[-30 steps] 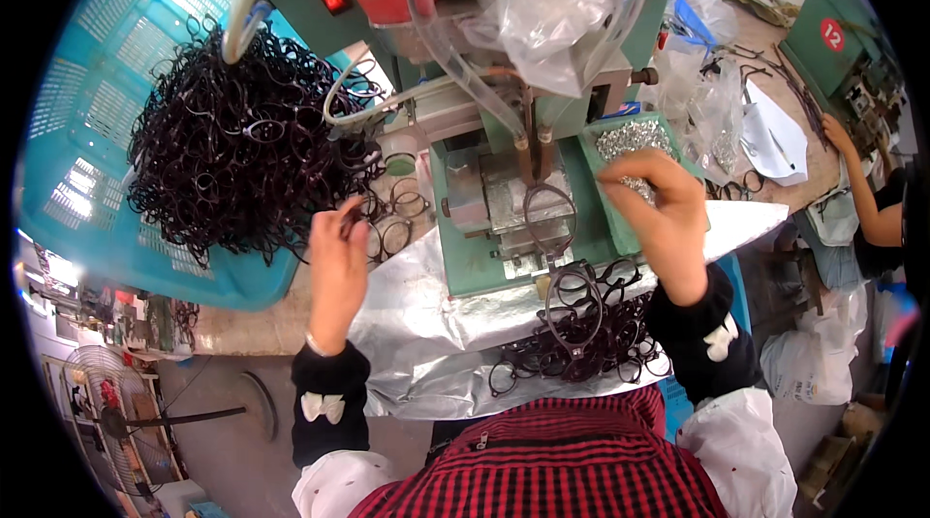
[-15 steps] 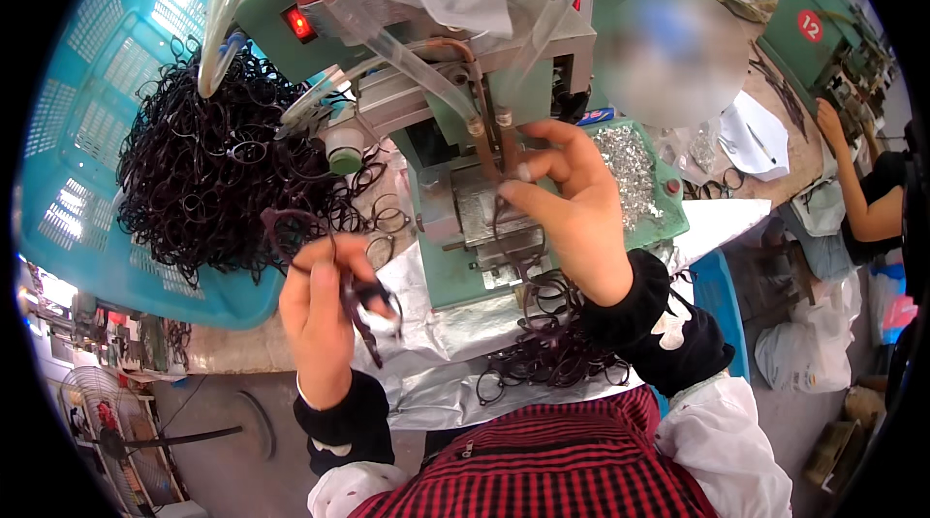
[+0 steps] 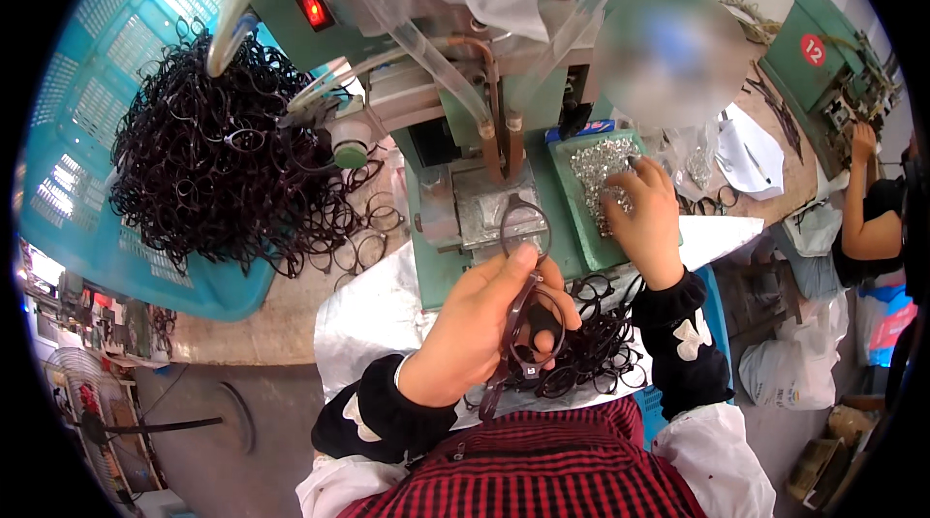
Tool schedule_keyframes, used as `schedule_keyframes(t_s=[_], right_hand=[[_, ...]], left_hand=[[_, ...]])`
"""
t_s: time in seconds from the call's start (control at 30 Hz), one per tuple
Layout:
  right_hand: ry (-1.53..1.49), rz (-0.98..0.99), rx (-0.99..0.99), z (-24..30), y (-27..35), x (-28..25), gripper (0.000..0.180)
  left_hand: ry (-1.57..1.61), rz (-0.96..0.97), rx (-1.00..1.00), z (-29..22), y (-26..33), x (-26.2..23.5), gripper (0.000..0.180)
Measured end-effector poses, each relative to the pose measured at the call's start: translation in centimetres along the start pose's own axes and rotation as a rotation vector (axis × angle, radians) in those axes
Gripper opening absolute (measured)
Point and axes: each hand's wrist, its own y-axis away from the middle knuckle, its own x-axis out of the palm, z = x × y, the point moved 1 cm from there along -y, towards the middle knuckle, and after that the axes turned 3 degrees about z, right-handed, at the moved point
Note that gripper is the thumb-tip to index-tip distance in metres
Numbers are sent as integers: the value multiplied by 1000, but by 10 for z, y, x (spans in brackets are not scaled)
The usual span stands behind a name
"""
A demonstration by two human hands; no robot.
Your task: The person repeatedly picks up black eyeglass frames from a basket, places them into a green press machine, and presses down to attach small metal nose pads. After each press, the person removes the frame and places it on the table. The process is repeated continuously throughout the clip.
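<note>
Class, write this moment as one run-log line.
left hand: holds dark round-rimmed eyeglass frame | right hand: over small silvery pieces in green rectangular tray | far left: turquoise plastic basket

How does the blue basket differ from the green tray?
The basket is blue and slotted; the tray is green. The basket is much larger than the tray. The basket holds heaped dark eyeglass frames, the tray small shiny metal pieces. Both are open-topped.

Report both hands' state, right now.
Left hand: closed on at least one dark eyeglass frame.
Right hand: curled over the green tray of small metal parts; whether it holds any cannot be told.
</note>
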Motion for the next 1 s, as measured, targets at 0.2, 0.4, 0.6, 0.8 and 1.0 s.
schedule_keyframes(t_s=[0.2, 0.4, 0.6, 0.8, 1.0], right_hand=[[-74, -41, -135, -3, 4, 12, 15], [77, 96, -347, -7, -23, 31, 16], [-1040, -222, 525, -13, 22, 0, 11], [-1281, -252, 469, -9, 0, 36, 12], [-1145, -113, 430, 17, -9, 18, 14]], left_hand=[[-24, -93, 11, 3, -1, 2, 43], [-67, 25, 32, 14, -2, -11, 45], [-448, 176, 142, 48, 48, -52, 40], [-787, 436, 203, 5, 32, -47, 24], [-499, 855, 679, -52, 63, -102, 40]])
